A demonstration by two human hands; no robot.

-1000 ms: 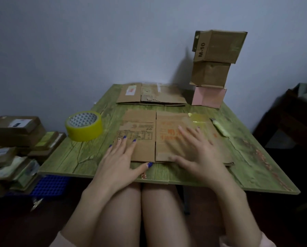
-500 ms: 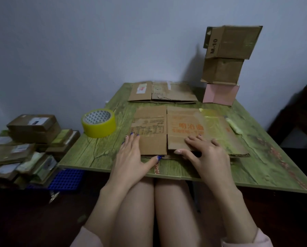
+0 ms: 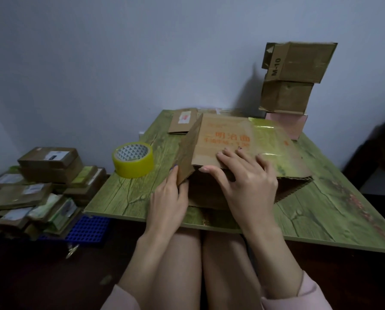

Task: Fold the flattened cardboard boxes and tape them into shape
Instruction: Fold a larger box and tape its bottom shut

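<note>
Floor pile (image 3: 41, 186): flattened cartons and parcels heaped off the desk's (image 3: 321, 209) left edge, partly over a blue crate (image 3: 86, 229).
Tape roll (image 3: 133, 159): yellow, lying flat near the left edge, just beside the work and within easy reach.
Left hand (image 3: 168, 195): fingers curled round the near edge of the box's left side panel, which it holds almost upright.
Flat carton (image 3: 182, 121): unfolded, at the far edge, partly hidden behind the raised box.
Cardboard box (image 3: 223, 139): at the middle of the near edge, half opened into a slanted tube. Its top panel, printed in orange, is lifted, and the open end with its corrugated rim faces the person.
Right hand (image 3: 245, 175): fingers spread on the top panel, thumb at that panel's near edge and seemingly hooked under it, so the panel is pinched.
Handling: probably light and stiff across the panels but weak along the creases. It should spring back toward flat unless two adjacent panels are held, and glossy old tape (image 3: 265, 130) on the top would likely be slick, so bare cardboard near a corner crease gives the surer hold.
Box stack (image 3: 285, 97): three formed boxes at the far right corner: pink, then brown, then one marked M-10.
</note>
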